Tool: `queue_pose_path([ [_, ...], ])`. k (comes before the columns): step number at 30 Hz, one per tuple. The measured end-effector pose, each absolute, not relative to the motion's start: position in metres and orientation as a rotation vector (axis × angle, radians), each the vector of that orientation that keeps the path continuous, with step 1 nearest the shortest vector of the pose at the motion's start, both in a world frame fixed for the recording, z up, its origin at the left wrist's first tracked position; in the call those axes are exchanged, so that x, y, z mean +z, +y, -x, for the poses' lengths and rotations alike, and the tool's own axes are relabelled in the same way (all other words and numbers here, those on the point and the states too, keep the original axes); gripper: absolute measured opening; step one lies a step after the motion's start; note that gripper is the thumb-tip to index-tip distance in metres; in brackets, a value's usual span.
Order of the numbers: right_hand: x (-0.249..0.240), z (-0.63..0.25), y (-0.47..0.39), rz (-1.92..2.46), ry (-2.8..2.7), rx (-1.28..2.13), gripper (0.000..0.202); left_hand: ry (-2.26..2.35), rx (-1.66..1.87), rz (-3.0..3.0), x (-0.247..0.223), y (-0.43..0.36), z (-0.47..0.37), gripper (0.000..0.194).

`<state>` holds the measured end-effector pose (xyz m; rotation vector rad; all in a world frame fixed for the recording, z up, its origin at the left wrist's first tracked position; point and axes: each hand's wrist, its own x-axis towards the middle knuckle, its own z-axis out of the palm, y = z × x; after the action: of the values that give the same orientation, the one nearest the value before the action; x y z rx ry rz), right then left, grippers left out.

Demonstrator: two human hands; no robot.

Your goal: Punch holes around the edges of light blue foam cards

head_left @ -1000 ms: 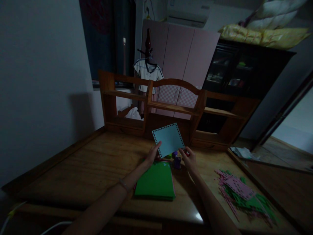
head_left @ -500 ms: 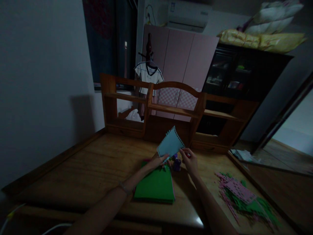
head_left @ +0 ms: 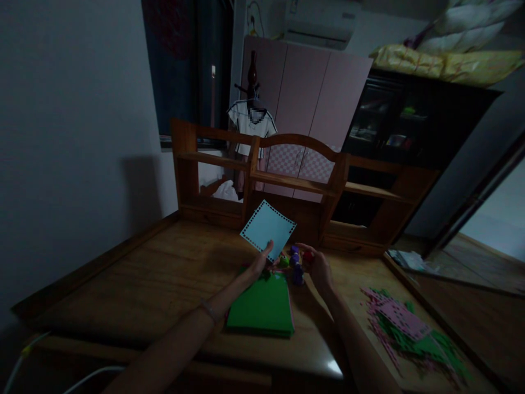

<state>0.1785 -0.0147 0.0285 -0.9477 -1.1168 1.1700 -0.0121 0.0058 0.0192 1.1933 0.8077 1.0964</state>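
above the top end of the green stack, the left hand grips the blue sheet, thumb on its face, the sheet tilted up with square holes along its edges. to the right of the stack's top end, the right hand is apart from the sheet, its fingers curled by a red thing; whether they grasp it is hard to tell. between the hands, near the stack, are a purple toy and a small green thing. well right of the stack, pink and green scraps lie heaped on the table. behind the stack stands the wooden shelf.
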Motion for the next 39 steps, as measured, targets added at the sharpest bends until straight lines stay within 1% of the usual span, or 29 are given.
queue_pose_path([
  [4,0.029,-0.176,-0.015,0.868,-1.084,1.264,0.040,0.787,1.076,-1.213,0.018,0.005,0.012,0.060],
  [11,0.028,-0.168,-0.020,0.940,-1.138,1.026,0.036,0.694,0.973,-1.343,0.012,0.009,0.012,0.055],
  [17,0.029,-0.170,-0.019,0.890,-1.058,1.086,0.037,0.688,0.988,-1.410,0.011,0.009,0.011,0.051],
  [23,0.026,-0.174,-0.019,0.862,-1.062,1.106,0.027,0.707,1.038,-1.467,0.003,0.014,0.008,0.054],
  [28,0.029,-0.173,-0.021,0.960,-1.100,1.054,0.031,0.754,1.023,-1.516,0.000,0.014,0.007,0.055],
  [33,0.028,-0.172,-0.022,0.962,-1.094,1.058,0.035,0.783,1.005,-1.528,0.000,0.013,0.007,0.055],
  [39,0.024,-0.170,-0.022,0.884,-1.126,1.128,0.032,0.770,0.978,-1.520,-0.001,0.013,0.006,0.053],
])
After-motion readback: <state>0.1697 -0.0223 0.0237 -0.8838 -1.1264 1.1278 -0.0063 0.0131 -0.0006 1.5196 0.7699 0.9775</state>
